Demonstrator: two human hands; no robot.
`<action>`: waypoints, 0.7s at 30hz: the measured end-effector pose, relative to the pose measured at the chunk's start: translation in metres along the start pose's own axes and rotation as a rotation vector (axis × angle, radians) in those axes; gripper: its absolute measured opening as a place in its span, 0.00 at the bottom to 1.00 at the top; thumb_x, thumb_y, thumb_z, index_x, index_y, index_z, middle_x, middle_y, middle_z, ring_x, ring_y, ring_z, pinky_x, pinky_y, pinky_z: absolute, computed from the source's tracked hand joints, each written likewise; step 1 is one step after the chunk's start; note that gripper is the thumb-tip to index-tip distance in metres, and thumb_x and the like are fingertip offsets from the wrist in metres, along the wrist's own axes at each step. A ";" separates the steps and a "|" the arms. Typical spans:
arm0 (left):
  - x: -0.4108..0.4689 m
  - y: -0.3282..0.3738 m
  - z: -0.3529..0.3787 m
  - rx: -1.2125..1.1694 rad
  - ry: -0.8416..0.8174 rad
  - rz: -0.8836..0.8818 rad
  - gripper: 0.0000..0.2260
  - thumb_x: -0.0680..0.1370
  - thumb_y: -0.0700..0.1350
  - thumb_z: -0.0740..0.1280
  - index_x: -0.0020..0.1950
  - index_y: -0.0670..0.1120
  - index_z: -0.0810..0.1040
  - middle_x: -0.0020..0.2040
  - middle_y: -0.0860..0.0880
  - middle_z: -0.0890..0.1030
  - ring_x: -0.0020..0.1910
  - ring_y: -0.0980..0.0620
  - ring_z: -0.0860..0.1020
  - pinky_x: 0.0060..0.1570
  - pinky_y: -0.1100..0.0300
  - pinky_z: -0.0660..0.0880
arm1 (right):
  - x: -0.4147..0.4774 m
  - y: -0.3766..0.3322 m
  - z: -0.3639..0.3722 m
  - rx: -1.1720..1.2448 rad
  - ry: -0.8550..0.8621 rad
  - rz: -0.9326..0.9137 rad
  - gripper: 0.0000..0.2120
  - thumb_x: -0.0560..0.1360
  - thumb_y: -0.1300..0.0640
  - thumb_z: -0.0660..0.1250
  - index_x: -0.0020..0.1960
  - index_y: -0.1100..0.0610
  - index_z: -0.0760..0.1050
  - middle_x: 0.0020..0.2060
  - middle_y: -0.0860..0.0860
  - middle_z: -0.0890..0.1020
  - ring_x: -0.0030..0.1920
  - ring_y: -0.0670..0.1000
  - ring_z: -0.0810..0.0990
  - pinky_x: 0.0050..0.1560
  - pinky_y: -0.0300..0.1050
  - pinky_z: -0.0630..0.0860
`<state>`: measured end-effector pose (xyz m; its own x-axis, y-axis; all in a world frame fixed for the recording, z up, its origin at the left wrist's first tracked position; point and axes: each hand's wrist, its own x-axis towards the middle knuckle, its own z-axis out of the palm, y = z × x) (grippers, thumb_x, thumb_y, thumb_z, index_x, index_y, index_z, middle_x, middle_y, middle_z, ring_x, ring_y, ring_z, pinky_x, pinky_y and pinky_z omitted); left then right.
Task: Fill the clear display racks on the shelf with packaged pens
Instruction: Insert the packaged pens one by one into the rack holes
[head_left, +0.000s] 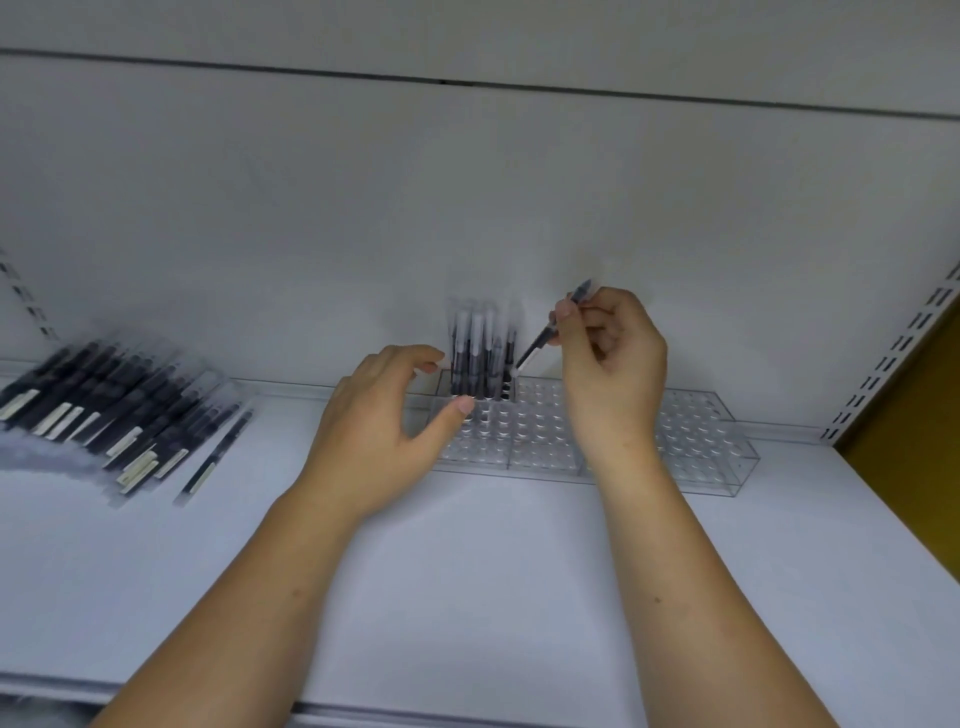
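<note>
Right hand (608, 364) pinches a tilted packaged pen (550, 332), white end down beside the standing pens (478, 358) at 10 o'clock in the clear rack (696, 431). Left hand (379, 431) sits loose at its 9 o'clock end, spare pens (114, 410) piled beyond.

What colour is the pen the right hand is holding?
Dark, near black, with a white lower end; the pen shows best in the head view.

Standing pens (480, 353) crowd rack (696, 441); rightward holes open.

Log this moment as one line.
right hand: pinching pen above rack | left hand: open, at rack | slotted pens: rack's back-left | pen pile: left
</note>
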<state>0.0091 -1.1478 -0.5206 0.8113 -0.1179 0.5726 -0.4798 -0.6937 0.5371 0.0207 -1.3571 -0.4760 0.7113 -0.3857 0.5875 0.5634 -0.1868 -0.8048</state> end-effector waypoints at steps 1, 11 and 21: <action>0.000 0.000 0.000 0.008 -0.008 -0.016 0.24 0.77 0.67 0.64 0.69 0.57 0.73 0.62 0.62 0.76 0.64 0.57 0.75 0.64 0.45 0.74 | 0.001 0.003 0.000 -0.031 0.000 -0.012 0.02 0.79 0.55 0.70 0.49 0.50 0.77 0.41 0.50 0.85 0.43 0.56 0.85 0.48 0.58 0.82; 0.000 0.000 0.000 0.088 -0.087 -0.084 0.35 0.76 0.73 0.62 0.78 0.58 0.64 0.73 0.58 0.72 0.72 0.55 0.70 0.70 0.47 0.69 | 0.002 0.014 0.007 -0.225 -0.109 -0.036 0.06 0.80 0.58 0.70 0.47 0.48 0.76 0.39 0.46 0.83 0.41 0.48 0.84 0.44 0.39 0.79; 0.001 0.000 0.001 0.098 -0.097 -0.089 0.34 0.77 0.72 0.63 0.78 0.57 0.64 0.73 0.58 0.73 0.71 0.54 0.71 0.69 0.46 0.70 | 0.001 0.025 0.016 -0.382 -0.255 -0.022 0.05 0.79 0.57 0.73 0.49 0.58 0.81 0.36 0.43 0.81 0.36 0.38 0.79 0.39 0.32 0.75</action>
<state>0.0098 -1.1484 -0.5209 0.8798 -0.1178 0.4605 -0.3737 -0.7701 0.5170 0.0425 -1.3478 -0.4939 0.8085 -0.1527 0.5684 0.4183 -0.5303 -0.7374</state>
